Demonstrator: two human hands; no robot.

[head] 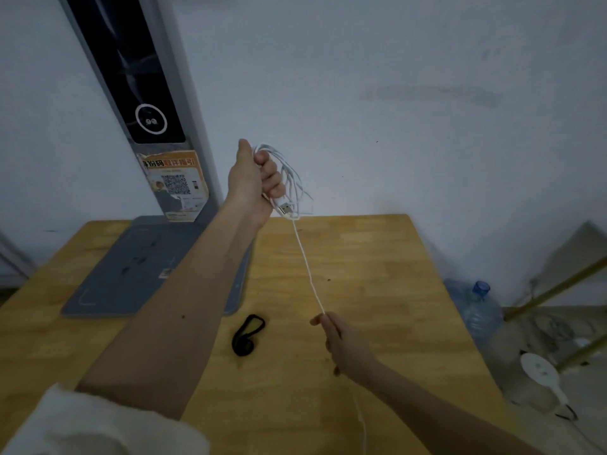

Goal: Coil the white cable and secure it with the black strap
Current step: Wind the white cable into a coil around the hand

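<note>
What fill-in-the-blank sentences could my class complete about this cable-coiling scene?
1. The left hand holds loops of white ____.
2. The right hand pinches the cable, which runs ____ between both hands.
3. The black strap lies untouched on the wooden ____.

Missing words: cable; taut; table

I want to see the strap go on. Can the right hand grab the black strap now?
Probably not yet. The black strap lies free on the table just beside the right hand, but that hand is pinching the white cable.
</note>
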